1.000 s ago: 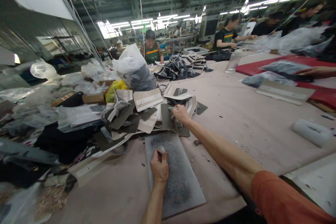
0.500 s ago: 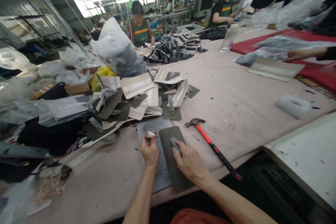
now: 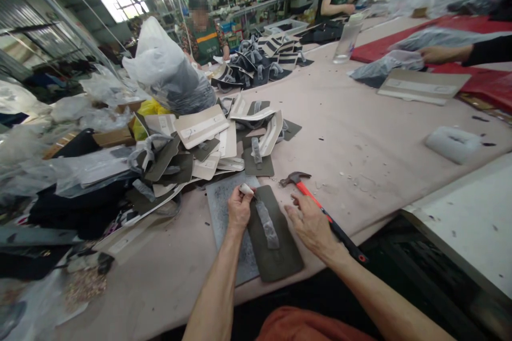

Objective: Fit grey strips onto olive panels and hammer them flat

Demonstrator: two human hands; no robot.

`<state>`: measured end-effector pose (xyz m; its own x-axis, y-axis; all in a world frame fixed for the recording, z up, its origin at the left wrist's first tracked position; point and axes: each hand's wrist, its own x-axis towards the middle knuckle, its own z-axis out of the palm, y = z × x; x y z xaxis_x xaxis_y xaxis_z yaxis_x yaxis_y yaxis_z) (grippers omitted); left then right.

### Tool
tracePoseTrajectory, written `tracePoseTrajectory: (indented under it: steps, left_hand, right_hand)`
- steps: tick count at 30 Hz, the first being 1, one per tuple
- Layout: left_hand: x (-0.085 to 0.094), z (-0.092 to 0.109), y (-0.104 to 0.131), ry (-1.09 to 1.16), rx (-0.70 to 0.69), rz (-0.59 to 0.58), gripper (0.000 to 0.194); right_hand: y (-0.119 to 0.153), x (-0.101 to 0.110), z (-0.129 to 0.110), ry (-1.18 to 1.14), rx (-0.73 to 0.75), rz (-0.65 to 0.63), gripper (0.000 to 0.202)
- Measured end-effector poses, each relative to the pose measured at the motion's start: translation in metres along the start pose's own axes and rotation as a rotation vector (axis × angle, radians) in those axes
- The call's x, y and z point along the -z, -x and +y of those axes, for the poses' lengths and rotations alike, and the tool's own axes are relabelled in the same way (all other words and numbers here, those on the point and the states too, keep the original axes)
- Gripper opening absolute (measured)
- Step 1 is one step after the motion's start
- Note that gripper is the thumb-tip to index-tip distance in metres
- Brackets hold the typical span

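My left hand [image 3: 239, 210] is closed in a pinch at the upper left edge of a dark olive panel [image 3: 286, 256]. A small white piece [image 3: 246, 189] shows at its fingertips; whether it is held or wrapped round a finger I cannot tell. Along the panel's middle runs a strap handle [image 3: 267, 224] in clear plastic. The panel lies partly over a speckled grey plate [image 3: 224, 197]. To the right of the panel, my right hand [image 3: 314, 224] is open with fingers apart. Beside it, partly behind the hand, lies a claw hammer [image 3: 340, 234] with a red and black handle.
A heap of similar panels [image 3: 204, 127] lies beyond the plate, near a stuffed plastic bag [image 3: 168, 69]. A white plastic-wrapped roll [image 3: 454, 144] rests at right. Co-workers sit across the table; another person's hand [image 3: 440, 54] touches bagged pieces [image 3: 386, 66]. A bottle [image 3: 347, 40] stands far off.
My right hand has let go of the strap handle and moved right, toward the hammer. My left hand has moved to the panel's upper edge. The panel has shifted slightly right.
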<state>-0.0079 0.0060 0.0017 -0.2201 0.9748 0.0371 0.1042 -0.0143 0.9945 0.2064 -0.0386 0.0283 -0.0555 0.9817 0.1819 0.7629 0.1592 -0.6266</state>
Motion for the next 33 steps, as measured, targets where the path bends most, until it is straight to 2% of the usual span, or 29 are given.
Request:
tracePoseTrajectory:
  steps: [2,5,8,10,12,14,16,18,20,21,23,25,27,30,31,33]
  left_hand:
    - [-0.001,0.002,0.000,-0.030,-0.006,-0.005,0.019]
    - [-0.003,0.005,0.000,-0.041,-0.010,-0.004,0.017]
    - [-0.004,0.006,0.000,-0.070,-0.019,-0.009,0.016]
    - [-0.003,0.006,-0.001,-0.126,-0.041,-0.022,0.014]
    - [-0.003,0.006,-0.003,-0.185,-0.069,-0.053,0.012]
    - [-0.002,0.007,-0.004,-0.230,-0.099,-0.089,0.012]
    - [-0.002,0.007,-0.003,-0.272,-0.128,-0.108,0.013]
    - [-0.004,0.006,0.000,-0.309,-0.154,-0.117,0.016]
    - [-0.005,0.006,0.003,-0.336,-0.183,-0.130,0.018]
    - [-0.005,0.005,0.004,-0.346,-0.198,-0.138,0.018]
    - [-0.006,0.005,0.005,-0.364,-0.225,-0.144,0.017]
    - [-0.006,0.005,0.006,-0.380,-0.240,-0.144,0.017]
    - [-0.005,0.005,0.006,-0.395,-0.241,-0.145,0.017]
    - [-0.004,0.005,0.006,-0.400,-0.237,-0.152,0.017]
    - [-0.004,0.005,0.006,-0.396,-0.240,-0.155,0.017]
    - [-0.004,0.003,0.007,-0.387,-0.242,-0.161,0.017]
  right_hand:
    - [-0.005,0.010,0.030,0.191,-0.046,0.011,0.038]
    - [-0.005,0.022,0.063,0.351,-0.128,-0.128,0.032]
    - [-0.003,0.028,0.076,0.350,-0.174,-0.249,0.028]
    - [-0.006,0.030,0.077,0.301,-0.220,-0.278,0.025]
    - [-0.013,0.032,0.073,0.140,-0.352,-0.332,0.019]
    - [-0.022,0.036,0.063,-0.160,-0.550,-0.442,0.013]
    - [-0.031,0.041,0.047,-0.471,-0.718,-0.572,0.010]
    - [-0.039,0.050,0.026,-0.679,-0.798,-0.634,0.009]
    - [-0.046,0.062,0.003,-0.749,-0.725,-0.575,0.022]
    - [-0.048,0.069,-0.008,-0.720,-0.615,-0.492,0.028]
    - [-0.050,0.080,-0.024,-0.516,-0.285,-0.281,0.035]
    - [-0.050,0.085,-0.032,-0.240,0.004,-0.150,0.034]
    - [-0.048,0.086,-0.033,0.013,0.180,-0.199,0.029]
    - [-0.053,0.094,-0.037,0.242,0.283,-0.379,0.023]
    - [-0.056,0.100,-0.042,0.253,0.297,-0.374,0.023]
    - [-0.066,0.115,-0.056,0.162,0.305,-0.218,0.026]
